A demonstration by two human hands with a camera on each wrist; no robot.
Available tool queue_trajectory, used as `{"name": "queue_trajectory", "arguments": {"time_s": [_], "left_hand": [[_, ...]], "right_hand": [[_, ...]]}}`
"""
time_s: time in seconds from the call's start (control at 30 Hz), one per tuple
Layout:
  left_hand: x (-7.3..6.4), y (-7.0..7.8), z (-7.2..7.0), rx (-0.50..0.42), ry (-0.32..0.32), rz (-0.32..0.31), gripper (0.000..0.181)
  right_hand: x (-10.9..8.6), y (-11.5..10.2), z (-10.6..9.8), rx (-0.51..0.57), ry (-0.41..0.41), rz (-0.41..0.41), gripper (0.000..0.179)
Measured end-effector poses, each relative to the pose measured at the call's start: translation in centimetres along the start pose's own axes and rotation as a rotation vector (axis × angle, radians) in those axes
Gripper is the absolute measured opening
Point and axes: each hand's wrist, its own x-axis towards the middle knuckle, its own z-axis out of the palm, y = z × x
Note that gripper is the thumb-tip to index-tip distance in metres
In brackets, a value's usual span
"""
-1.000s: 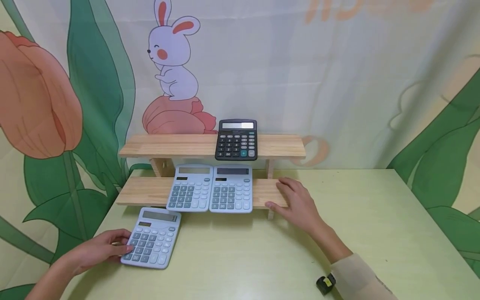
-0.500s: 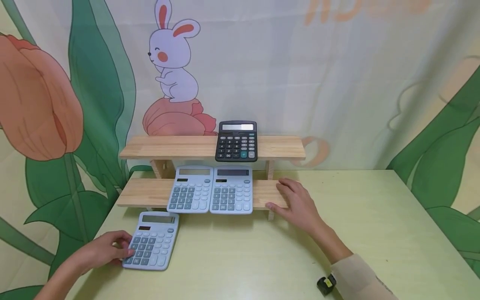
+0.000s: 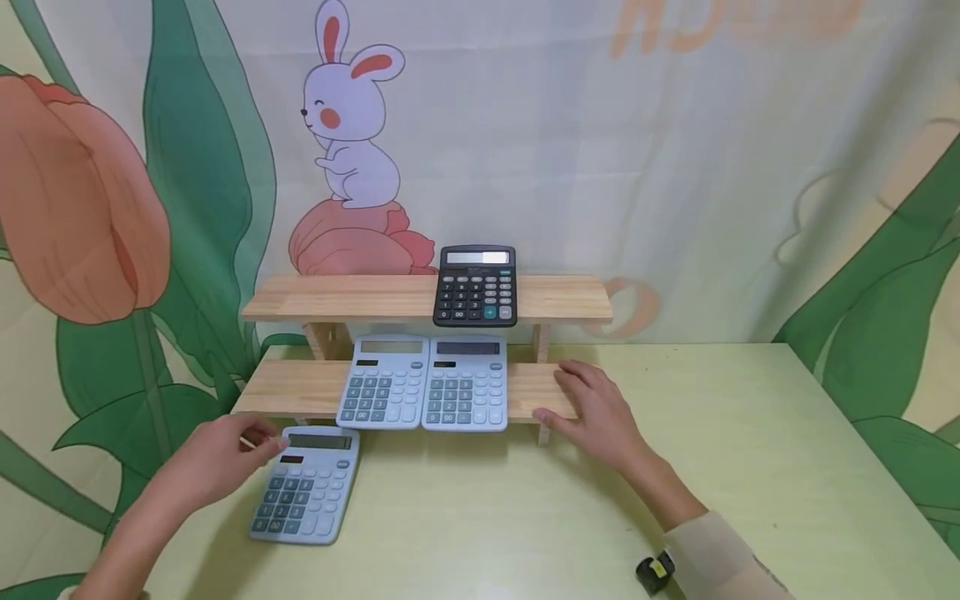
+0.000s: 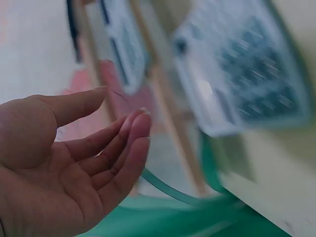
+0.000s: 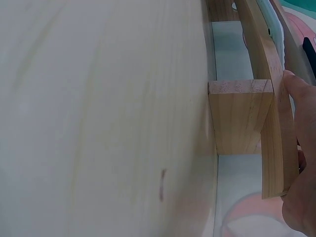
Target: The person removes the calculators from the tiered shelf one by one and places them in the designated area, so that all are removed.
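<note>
My left hand hovers with loosely bent fingers by the upper left corner of a light blue calculator on the table. In the left wrist view that hand holds nothing, and the calculator is blurred and apart from it. My right hand grips the right end of the lower board of a two-tier wooden shelf, thumb at its front edge. Two more light blue calculators lean side by side on that lower board. A black calculator leans on the upper board.
A small black object with a yellow patch lies near the right sleeve. The pale table runs back to a printed curtain with a rabbit and tulips, right behind the shelf.
My left hand has let go of the calculator's left edge and moved up toward its top corner. The calculator was lowered slightly onto the table. My right hand stays on the shelf.
</note>
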Motion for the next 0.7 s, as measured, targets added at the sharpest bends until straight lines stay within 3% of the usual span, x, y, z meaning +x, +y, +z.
{"name": "queue_trajectory", "arguments": {"time_s": [0.2, 0.43, 0.53, 0.7], "left_hand": [[0.4, 6.0, 0.3, -0.081, 0.194, 0.101, 0.043], [3.4, 10.9, 1.8, -0.265, 0.414, 0.167, 0.051], [4.9, 12.2, 2.3, -0.357, 0.434, 0.181, 0.055], [7.3, 14.4, 3.2, -0.457, 0.387, 0.19, 0.06]], "right_hand": [[-0.2, 0.2, 0.0, 0.008, 0.015, -0.007, 0.078], [-0.2, 0.4, 0.0, 0.008, 0.022, -0.002, 0.077], [-0.1, 0.3, 0.0, 0.016, 0.022, -0.012, 0.077], [0.0, 0.2, 0.1, 0.014, 0.024, -0.021, 0.077]]}}
